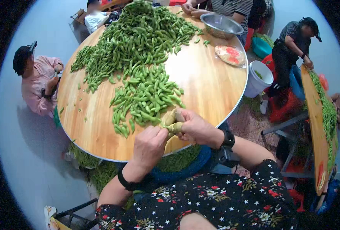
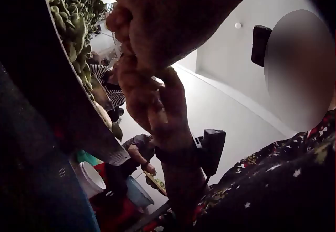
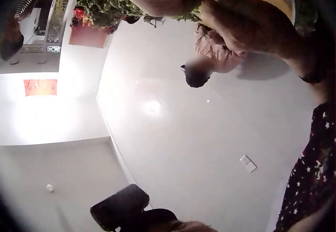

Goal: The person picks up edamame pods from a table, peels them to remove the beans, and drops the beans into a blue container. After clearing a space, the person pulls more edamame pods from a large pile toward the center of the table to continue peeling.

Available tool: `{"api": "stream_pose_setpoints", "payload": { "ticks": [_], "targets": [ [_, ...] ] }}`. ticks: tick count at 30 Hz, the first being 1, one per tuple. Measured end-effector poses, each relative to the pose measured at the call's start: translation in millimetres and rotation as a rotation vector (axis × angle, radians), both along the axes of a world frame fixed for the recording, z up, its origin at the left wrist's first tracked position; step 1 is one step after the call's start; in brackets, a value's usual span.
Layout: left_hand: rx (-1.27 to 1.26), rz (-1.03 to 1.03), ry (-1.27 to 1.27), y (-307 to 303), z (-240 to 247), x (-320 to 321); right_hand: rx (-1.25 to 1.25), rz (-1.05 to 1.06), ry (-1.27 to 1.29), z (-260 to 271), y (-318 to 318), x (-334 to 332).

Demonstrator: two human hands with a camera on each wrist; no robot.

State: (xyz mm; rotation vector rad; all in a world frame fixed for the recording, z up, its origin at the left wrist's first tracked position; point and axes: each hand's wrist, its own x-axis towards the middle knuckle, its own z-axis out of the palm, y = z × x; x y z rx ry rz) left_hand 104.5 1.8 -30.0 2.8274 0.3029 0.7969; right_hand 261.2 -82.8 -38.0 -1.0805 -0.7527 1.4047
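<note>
Both hands meet over the near edge of the round wooden table. The left hand has its fingers curled, with thumb and fingertips pinching one end of a green pod. The right hand curls round the same spot from the right, its fingers at the pod's other end; yellowish coverings show on its fingertips. Just beyond them lies a spread of green pods that joins a tall heap. In the left wrist view the left hand is dark and its fingertips are hard to make out.
A metal bowl and a flat packet with red marks lie at the table's right. A white bucket stands beside it. Below the near edge is a blue basket with greenery. Other people sit around; a second table stands right.
</note>
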Motion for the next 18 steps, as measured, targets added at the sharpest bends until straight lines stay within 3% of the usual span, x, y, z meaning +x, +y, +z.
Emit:
{"api": "stream_pose_setpoints", "payload": {
  "ticks": [5,9,16,18],
  "targets": [
    [0.014,0.020,-0.018,-13,1,12,0.024,-0.028,-0.176,7,-4,15],
    [-0.068,0.030,-0.029,-22,-7,14,-0.004,-0.056,-0.176,-2,-11,13],
    [-0.389,-0.039,0.014,-14,-5,4,0.055,-0.066,-0.159,13,-27,-3],
    [-0.672,-0.059,0.048,-7,-5,-3,0.071,-0.065,-0.246,10,-26,-10]
  ]
}}
